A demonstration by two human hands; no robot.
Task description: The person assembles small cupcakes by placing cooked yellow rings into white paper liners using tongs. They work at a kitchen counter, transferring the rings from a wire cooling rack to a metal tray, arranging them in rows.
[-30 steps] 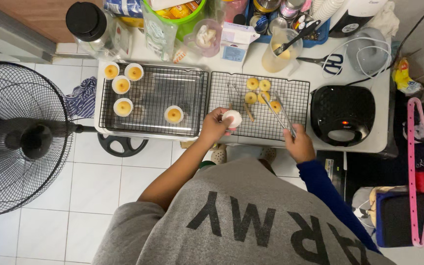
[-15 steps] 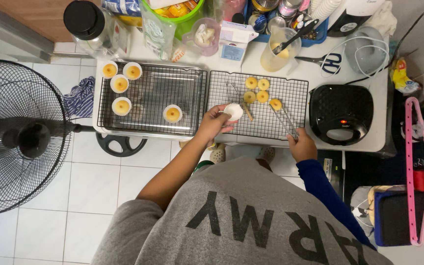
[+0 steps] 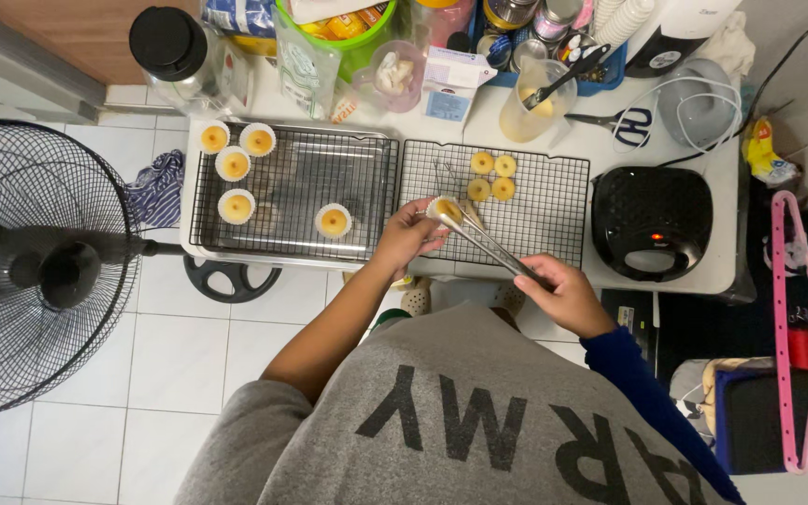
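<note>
Tong tips hidden behind small yellow cake in white paper cup [image 3: 445, 209]. Left hand [image 3: 406, 238] pinching cup; right hand [image 3: 561, 295] clenched round long metal tongs [image 3: 493, 248].

Top: a grey short-sleeved T-shirt [image 3: 479, 421], loose over the back and shoulders, filling the near middle of the view.
Marking: large dark block letters across the back of the shirt.
Left arm: bare from the short grey sleeve [image 3: 236, 449] down to the left hand [image 3: 404, 238], on the left side.
Right arm: a long dark blue sleeve [image 3: 652, 402] under the grey shirt, reaching to the wrist just short of the right hand [image 3: 568, 299], on the right side.
Hands: both bare.
</note>
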